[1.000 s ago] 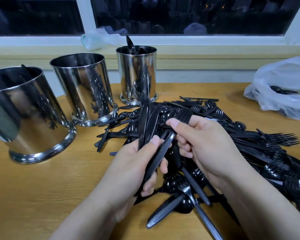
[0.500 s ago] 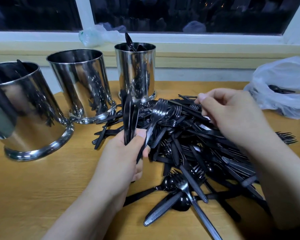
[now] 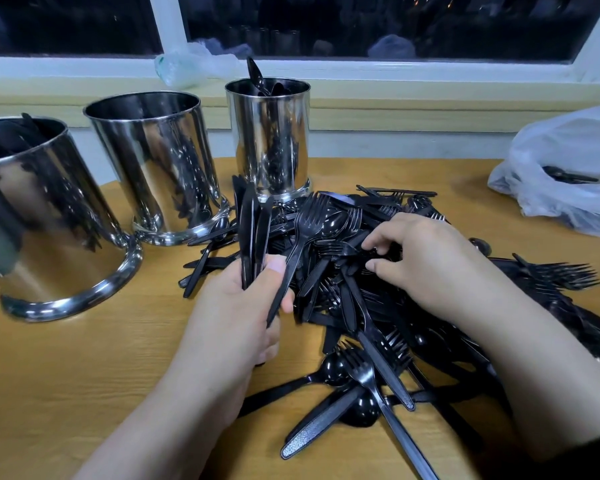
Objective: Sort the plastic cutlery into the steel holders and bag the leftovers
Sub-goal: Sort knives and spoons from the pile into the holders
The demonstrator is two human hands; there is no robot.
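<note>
Wooden table (image 3: 84,375) under dark window. Left hand (image 3: 236,306) grips upright knives (image 3: 248,230) plus fork (image 3: 302,233). Right hand (image 3: 440,268), fingers curled, pinches piece in cutlery pile (image 3: 361,306).

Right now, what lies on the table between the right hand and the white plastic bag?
In the head view, black cutlery from the pile trails past the right hand, then bare wooden table runs up to the white plastic bag.
</note>
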